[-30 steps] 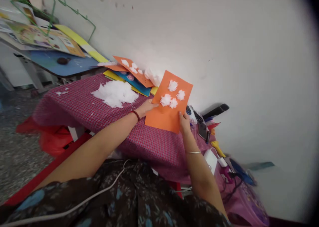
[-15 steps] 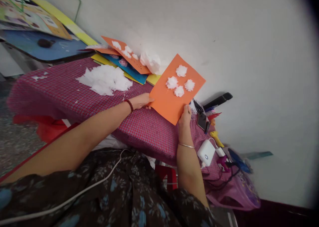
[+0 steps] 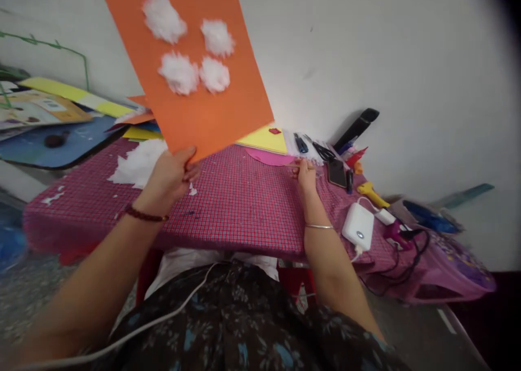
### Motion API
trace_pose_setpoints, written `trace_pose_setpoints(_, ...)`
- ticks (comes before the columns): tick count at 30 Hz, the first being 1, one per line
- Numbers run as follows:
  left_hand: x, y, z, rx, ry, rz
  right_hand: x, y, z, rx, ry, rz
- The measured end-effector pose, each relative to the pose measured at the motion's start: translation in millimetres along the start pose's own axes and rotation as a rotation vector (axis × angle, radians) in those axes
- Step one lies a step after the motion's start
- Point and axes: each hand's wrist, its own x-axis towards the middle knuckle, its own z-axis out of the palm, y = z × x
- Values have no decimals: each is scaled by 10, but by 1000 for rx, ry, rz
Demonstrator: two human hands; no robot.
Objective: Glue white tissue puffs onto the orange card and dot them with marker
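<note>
My left hand (image 3: 171, 176) pinches the lower edge of a sheet of orange paper (image 3: 211, 118), raised upright above the table. Several fluffy white paper puffs (image 3: 179, 73) are on the sheet's upper half. Over to the right, my right hand (image 3: 304, 174) has its fingers closed around a thin light-brown stick (image 3: 292, 165), too small to name more exactly. A pink paper piece (image 3: 266, 156) lies just left of that hand. White tissue paper (image 3: 140, 162) is spread behind my left hand, partly covered by it.
A checked cloth (image 3: 244, 208) covers the table. Yellow sheets (image 3: 264, 139) lie near the wall. On the right are a phone (image 3: 337, 173), a yellow tool (image 3: 372, 194), a white power bank (image 3: 358, 227) with cables and a pink basket (image 3: 439, 273). A blue surface (image 3: 81, 143) adjoins at left.
The orange sheet has moved up and left, now in my left hand alone. My right hand has let go of it and closed on a thin stick. The view has shifted.
</note>
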Motion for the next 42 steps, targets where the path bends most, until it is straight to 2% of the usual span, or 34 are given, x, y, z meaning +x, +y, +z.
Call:
trace_pose_setpoints(2,-195,-193,4,128,84,-33,3,20,8,-19,7,6)
trace_pose_setpoints(4,-336,-428,-18,191,121,-34,-1,42,14,-30,6,17)
trace_pose_setpoints(7,-405,-703,-125,300,190,45,-8,75,18,-39,-17,38)
trace_pose_setpoints(9,-394,-795,-213,401,138,84,-18,94,17,-48,-39,51)
trace_pose_setpoints(13,-404,-824,-302,540,-15,55,-76,118,38,-77,-89,50)
trace_pose_setpoints(17,-485,-777,-267,723,-88,111,-106,7,132,-133,-88,-71)
trace_pose_setpoints(20,-523,-759,-251,818,-123,142,5,-366,187,-206,-15,-258)
trace_pose_setpoints(23,-544,-765,-273,837,-94,157,234,-1003,194,-305,58,-464)
trace_pose_setpoints(26,-558,-769,-296,852,-71,166,518,-1591,272,-422,116,-766)
trace_pose_setpoints(28,-562,-765,-297,862,-79,151,623,-1763,398,-574,177,-1116)
trace_pose_setpoints(29,-565,-762,-294,864,-83,142,622,-1760,475,-612,206,-1192)
trace_pose_setpoints(30,-569,-760,-290,861,-83,135,587,-1697,556,-667,198,-1208)
trace_pose_setpoints(31,-572,-759,-286,852,-81,129,524,-1577,636,-748,156,-1143)
trace_pose_setpoints(33,-576,-766,-281,829,-73,118,366,-1210,778,-947,24,-867)
trace_pose_setpoints(35,-572,-778,-284,805,-69,107,236,-767,863,-1196,-189,-518)
trace_pose_setpoints(38,-559,-793,-299,801,-72,97,151,-217,840,-1254,-320,-343)
trace_pose_setpoints(40,-550,-798,-317,822,-74,99,139,-22,752,-1270,-367,-296)
trace_pose_setpoints(42,-540,-807,-342,855,-71,107,135,46,660,-1278,-398,-292)
